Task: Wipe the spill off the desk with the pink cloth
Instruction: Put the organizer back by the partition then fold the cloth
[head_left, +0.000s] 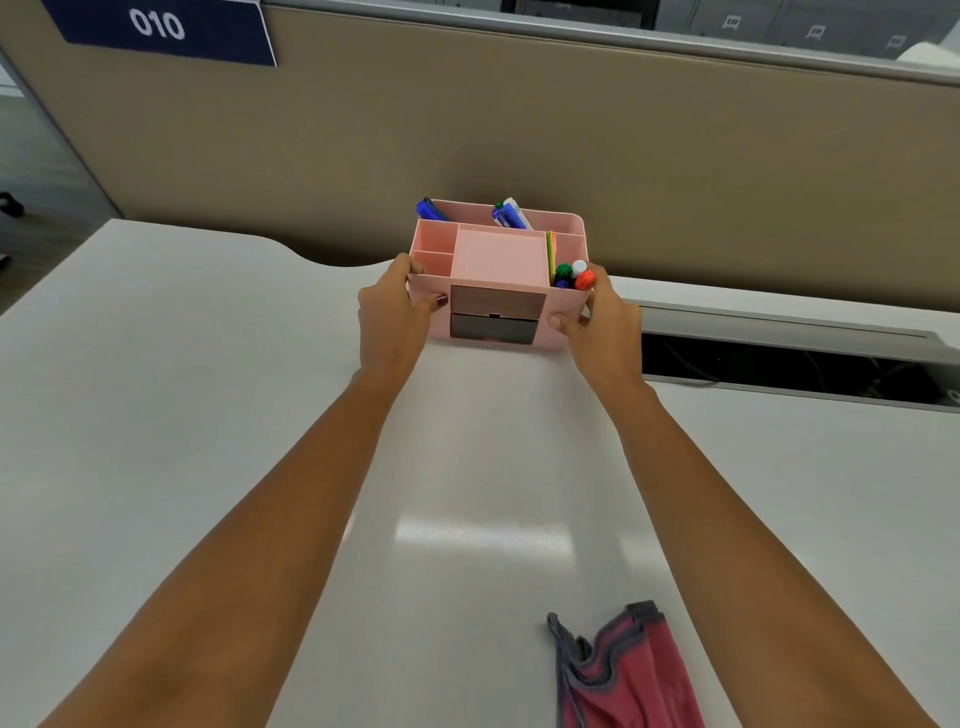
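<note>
A pink cloth (631, 670) with grey edging lies crumpled on the white desk (208, 364) at the near edge, right of centre, partly under my right forearm. Both arms reach forward to a pink desk organiser (498, 260) at the back of the desk. My left hand (395, 317) grips its left side and my right hand (602, 322) grips its right side, thumbs on the front. The organiser holds blue pens, sticky notes and coloured markers, and has two dark drawers in front. I see no spill on the desk surface.
A tan partition wall (571, 145) stands right behind the organiser. An open cable tray (779, 358) with dark wires runs along the desk's back right. A blue sign reading 010 (156, 26) hangs at the top left. The desk's left edge drops to the floor.
</note>
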